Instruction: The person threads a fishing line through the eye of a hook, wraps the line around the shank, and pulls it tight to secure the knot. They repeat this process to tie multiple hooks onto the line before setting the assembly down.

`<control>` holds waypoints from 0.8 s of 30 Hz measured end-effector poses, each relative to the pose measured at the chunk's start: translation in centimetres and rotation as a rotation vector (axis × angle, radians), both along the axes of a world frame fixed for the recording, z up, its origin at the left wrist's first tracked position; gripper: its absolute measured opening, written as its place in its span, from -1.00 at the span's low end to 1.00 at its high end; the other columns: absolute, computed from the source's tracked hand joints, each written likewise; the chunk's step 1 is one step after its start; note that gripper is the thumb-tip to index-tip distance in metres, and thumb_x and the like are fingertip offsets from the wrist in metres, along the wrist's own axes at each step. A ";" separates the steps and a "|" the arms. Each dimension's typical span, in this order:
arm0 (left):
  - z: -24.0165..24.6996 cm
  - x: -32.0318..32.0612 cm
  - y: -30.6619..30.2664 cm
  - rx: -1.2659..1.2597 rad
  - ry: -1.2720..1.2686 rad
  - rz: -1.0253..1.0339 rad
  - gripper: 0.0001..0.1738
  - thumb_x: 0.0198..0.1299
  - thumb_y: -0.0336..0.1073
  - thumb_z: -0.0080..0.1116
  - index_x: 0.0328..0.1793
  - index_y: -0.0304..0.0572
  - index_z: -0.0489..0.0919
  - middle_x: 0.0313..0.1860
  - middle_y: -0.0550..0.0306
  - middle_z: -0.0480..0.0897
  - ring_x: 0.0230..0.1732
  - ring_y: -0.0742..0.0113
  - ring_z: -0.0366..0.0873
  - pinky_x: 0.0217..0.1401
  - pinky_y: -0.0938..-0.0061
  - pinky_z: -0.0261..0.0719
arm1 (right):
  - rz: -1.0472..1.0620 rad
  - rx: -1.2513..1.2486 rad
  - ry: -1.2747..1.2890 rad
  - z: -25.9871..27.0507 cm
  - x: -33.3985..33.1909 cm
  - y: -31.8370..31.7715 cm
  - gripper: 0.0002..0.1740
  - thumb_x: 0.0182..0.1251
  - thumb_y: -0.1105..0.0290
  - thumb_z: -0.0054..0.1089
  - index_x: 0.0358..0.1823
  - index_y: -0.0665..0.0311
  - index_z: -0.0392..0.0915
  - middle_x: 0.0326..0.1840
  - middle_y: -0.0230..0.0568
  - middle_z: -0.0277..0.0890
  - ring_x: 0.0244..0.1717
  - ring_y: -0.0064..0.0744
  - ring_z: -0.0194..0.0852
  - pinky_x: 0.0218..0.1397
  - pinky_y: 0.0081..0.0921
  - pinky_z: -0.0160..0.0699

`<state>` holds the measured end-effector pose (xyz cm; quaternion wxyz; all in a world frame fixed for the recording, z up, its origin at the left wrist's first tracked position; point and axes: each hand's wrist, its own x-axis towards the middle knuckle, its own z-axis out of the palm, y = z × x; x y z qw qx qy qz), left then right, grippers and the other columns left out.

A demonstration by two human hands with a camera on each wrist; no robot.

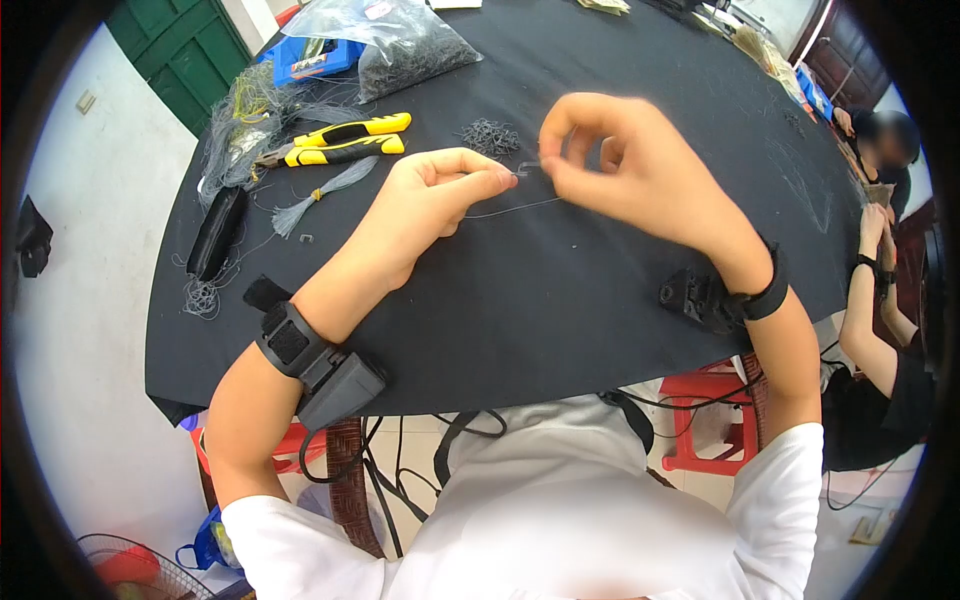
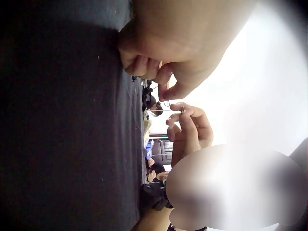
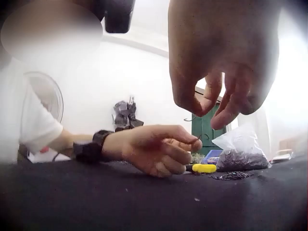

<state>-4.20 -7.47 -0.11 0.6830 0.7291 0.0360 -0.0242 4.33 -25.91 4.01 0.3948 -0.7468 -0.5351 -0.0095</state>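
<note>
My left hand [image 1: 425,195] pinches a tiny fish hook [image 3: 204,139] between thumb and index fingertip, its other fingers curled in. Facing it across a small gap, my right hand [image 1: 645,170] has thumb and index finger bent toward each other, slightly blurred in the head view. A thin fishing line [image 1: 515,208] runs from under the left hand to the right fingers, which hold it. Small bent wire [image 1: 527,167] shows between the two sets of fingertips. Just beyond the hands lies a pile of dark hooks [image 1: 490,137].
Yellow-and-black pliers [image 1: 345,140] and a tied bundle of line [image 1: 325,195] lie left of the hands. Near them are a black case [image 1: 217,235], tangled line [image 1: 240,125], a blue box [image 1: 315,62] and a clear bag of hooks [image 1: 415,55]. Another person [image 1: 880,200] sits at right.
</note>
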 end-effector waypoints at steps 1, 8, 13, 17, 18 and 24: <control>-0.1 0.0 0.0 -0.011 -0.002 -0.001 -0.84 0.17 -0.25 0.12 -0.23 -0.15 0.59 -0.69 0.53 0.21 -0.69 0.73 0.00 -0.65 0.72 -0.11 | 0.011 0.013 -0.101 -0.4 -0.3 -0.1 -0.86 -0.04 0.46 0.19 -0.45 0.34 0.44 -0.53 -0.27 0.44 -0.50 -0.49 0.44 -0.40 -0.55 0.40; 0.0 -0.1 -0.1 -0.034 -0.022 -0.033 -0.84 0.19 -0.26 0.10 -0.22 -0.16 0.58 -0.67 0.51 0.21 -0.66 0.73 0.01 -0.63 0.73 -0.10 | 0.106 0.074 -0.236 -1.1 0.6 -0.1 -0.86 -0.04 0.50 0.17 -0.44 0.29 0.40 -0.47 -0.19 0.42 -0.47 -0.33 0.46 -0.38 -0.48 0.42; 0.0 -0.2 -0.2 -0.190 -0.013 -0.065 -0.83 0.19 -0.27 0.11 -0.19 -0.18 0.58 -0.66 0.51 0.22 -0.64 0.73 0.02 -0.60 0.72 -0.08 | 0.095 0.068 -0.392 -1.6 0.2 0.0 -0.86 -0.02 0.47 0.15 -0.42 0.24 0.38 -0.45 -0.22 0.40 -0.48 -0.24 0.44 -0.43 -0.43 0.39; -0.1 -0.4 -0.8 -0.372 0.025 -0.066 -0.81 0.17 -0.27 0.15 -0.18 -0.21 0.59 -0.66 0.49 0.26 -0.63 0.73 0.04 -0.59 0.72 -0.06 | 0.077 0.081 -0.434 -1.6 0.0 -0.2 -0.86 0.00 0.45 0.14 -0.41 0.22 0.38 -0.46 -0.24 0.39 -0.49 -0.20 0.42 -0.46 -0.39 0.37; 0.0 -0.5 -0.9 -0.387 0.029 -0.063 -0.80 0.17 -0.27 0.15 -0.17 -0.22 0.59 -0.66 0.49 0.26 -0.63 0.72 0.04 -0.60 0.72 -0.06 | 0.072 0.088 -0.431 -1.7 0.1 -0.2 -0.86 0.00 0.46 0.14 -0.41 0.22 0.38 -0.46 -0.24 0.39 -0.49 -0.20 0.42 -0.47 -0.39 0.37; 0.1 -0.6 -1.2 -0.287 -0.017 -0.050 -0.82 0.16 -0.28 0.18 -0.18 -0.21 0.61 -0.63 0.48 0.34 -0.62 0.72 0.08 -0.59 0.74 -0.02 | 0.089 0.112 -0.454 -1.8 0.2 -0.3 -0.86 -0.01 0.47 0.14 -0.40 0.23 0.37 -0.48 -0.22 0.37 -0.48 -0.17 0.41 -0.47 -0.35 0.36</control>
